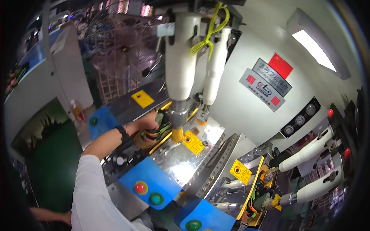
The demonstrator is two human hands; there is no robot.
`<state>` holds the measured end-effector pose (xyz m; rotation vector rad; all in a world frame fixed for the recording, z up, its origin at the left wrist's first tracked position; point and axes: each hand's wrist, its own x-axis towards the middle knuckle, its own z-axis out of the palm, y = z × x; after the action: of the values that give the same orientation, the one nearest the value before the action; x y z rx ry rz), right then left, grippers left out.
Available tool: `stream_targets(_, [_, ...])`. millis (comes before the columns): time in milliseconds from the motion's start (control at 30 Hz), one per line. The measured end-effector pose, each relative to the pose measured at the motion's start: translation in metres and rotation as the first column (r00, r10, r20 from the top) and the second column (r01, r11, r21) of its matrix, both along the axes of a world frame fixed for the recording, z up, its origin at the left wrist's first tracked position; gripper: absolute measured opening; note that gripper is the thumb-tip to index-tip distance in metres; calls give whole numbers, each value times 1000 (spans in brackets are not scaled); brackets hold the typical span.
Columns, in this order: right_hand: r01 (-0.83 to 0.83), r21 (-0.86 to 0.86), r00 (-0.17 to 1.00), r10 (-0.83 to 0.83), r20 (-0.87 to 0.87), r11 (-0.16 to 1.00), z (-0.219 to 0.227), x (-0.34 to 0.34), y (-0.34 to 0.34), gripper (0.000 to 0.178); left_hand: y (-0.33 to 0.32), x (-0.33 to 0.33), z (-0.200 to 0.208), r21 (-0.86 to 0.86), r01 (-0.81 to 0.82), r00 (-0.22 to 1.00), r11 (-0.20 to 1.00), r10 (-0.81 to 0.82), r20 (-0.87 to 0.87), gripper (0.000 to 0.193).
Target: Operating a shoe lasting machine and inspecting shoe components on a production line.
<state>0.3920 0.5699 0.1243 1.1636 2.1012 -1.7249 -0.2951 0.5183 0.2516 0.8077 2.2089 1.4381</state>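
Observation:
My left hand (148, 121) reaches forward from a white sleeve, a black band round its wrist. Its fingers are closed about a dark shoe (164, 124) with green and orange parts, at the left station of a machine. The shoe stands beside a yellow-edged metal plate, and the fingertips are partly hidden. Just to its right, a thick white press arm (182, 61) comes down to a yellow tip. My right hand is not in view. At the right station, a similar dark shoe (257, 202) with green and orange sits between a yellow-edged plate and two white press arms.
Blue control panels (152, 177) carry red and green buttons at the front. Yellow warning labels (194, 143) mark the metal plates. A forearm (50, 216), whose owner I cannot tell, shows at lower left. Gauges (300, 120) sit on the white machine wall, near a bottle (77, 111) at far left.

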Motion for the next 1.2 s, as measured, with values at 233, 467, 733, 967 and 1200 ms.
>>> stream_targets(233, [-39, 26, 984, 34, 175, 999, -105, 1, -4, 32, -78, -30, 52, 137, 356, 930, 924, -336, -147, 39])
stream_targets(467, [-528, 187, 849, 522, 85, 829, 15, -96, 36, 39, -225, 238, 149, 372, -633, 761, 679, 456, 461, 63])
stream_targets(733, [-813, 35, 579, 814, -46, 581, 14, -96, 34, 35, -307, 474, 49, -34, -970, 157, 239, 732, 663, 52])
stream_targets(967, [-926, 110, 360, 932, -43, 362, -2, -87, 0, 33, -408, 632, -84, -144, -935, -353, -324, 813, 464, 47])
stream_targets(1200, [-936, 178, 308, 952, 4, 302, 4, -141, -88, 30, -434, 692, -181, -194, -917, -307, -348, 928, -211, 69])
